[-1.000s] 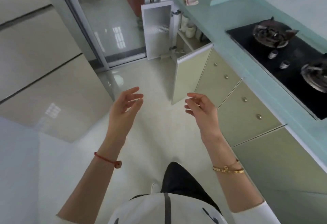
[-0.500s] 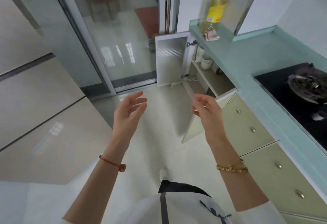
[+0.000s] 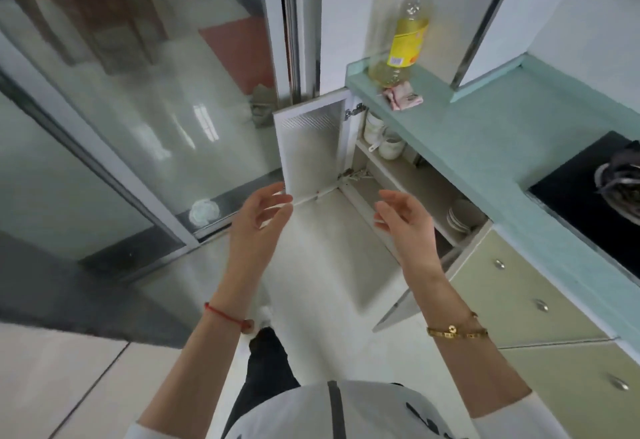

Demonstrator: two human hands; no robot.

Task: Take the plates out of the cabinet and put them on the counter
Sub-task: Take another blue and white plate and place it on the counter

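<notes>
Plates point(image 3: 459, 219) sat stacked in the cabinet point(image 3: 398, 179), three o'clock of the right hand point(image 3: 407, 222); it and the left hand point(image 3: 258, 227) were spread empty, poised to reach.

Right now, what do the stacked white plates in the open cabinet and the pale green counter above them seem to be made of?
Stacked white plates: probably glazed ceramic; smooth white rims with a slight shine, though they are small and half in shadow.
Pale green counter: likely polished stone or a composite; even colour with a soft sheen.
</notes>
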